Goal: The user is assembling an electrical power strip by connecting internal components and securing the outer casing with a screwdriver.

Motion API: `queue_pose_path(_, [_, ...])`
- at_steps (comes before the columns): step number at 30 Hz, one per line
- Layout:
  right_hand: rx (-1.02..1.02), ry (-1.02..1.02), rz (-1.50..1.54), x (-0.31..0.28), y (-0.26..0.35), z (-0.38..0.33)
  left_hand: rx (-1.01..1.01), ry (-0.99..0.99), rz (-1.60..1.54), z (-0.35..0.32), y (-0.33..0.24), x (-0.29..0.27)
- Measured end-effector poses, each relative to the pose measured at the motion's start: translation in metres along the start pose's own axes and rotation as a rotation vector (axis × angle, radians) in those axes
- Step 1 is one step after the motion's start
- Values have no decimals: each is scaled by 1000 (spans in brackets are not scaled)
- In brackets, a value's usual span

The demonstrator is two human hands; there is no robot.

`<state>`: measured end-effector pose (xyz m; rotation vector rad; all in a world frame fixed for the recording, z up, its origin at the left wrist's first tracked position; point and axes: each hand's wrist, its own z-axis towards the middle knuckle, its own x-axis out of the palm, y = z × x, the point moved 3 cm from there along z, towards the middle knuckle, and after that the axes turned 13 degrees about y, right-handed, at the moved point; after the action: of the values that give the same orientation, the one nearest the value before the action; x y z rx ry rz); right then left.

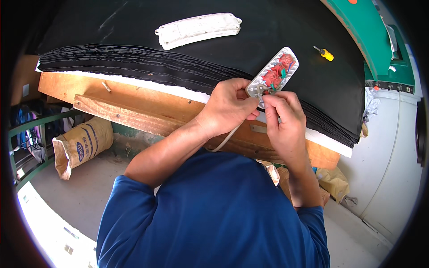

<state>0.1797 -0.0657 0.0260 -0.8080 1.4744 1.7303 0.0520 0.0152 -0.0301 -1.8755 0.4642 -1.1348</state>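
Note:
An opened power strip base, pale and elongated, lies tilted with its far end to the right over the black sheets. Red sockets or wiring with bits of green and blue wire fill its inside. My left hand is closed around the near end of this base. Thumb and forefinger of my right hand are pinched together at the same end; whatever is between them is too small to make out. A light cable runs down from beneath my hands. Farther left lies the white cover, apart from both hands.
A yellow-handled screwdriver rests on the stacked black sheets at the right. The stack sits on a wooden workbench. Green machinery stands at the far right. A paper sack lies below, at the left.

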Motion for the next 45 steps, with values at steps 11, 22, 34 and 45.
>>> queue_pose_path(11, [-63, 93, -43, -8, -2, 2, 117, -15, 91, 0, 4, 4])
queue_pose_path(22, [-50, 127, -23, -9, -1, 5, 189, 8, 67, 2, 10, 4])
queue_pose_path(34, [-64, 48, 176, -3, -11, 0, 166, -27, 110, 5, 18, 5])
queue_pose_path(45, [-151, 226, 288, -19, -19, 14, 169, -102, -16, 1, 16, 6])
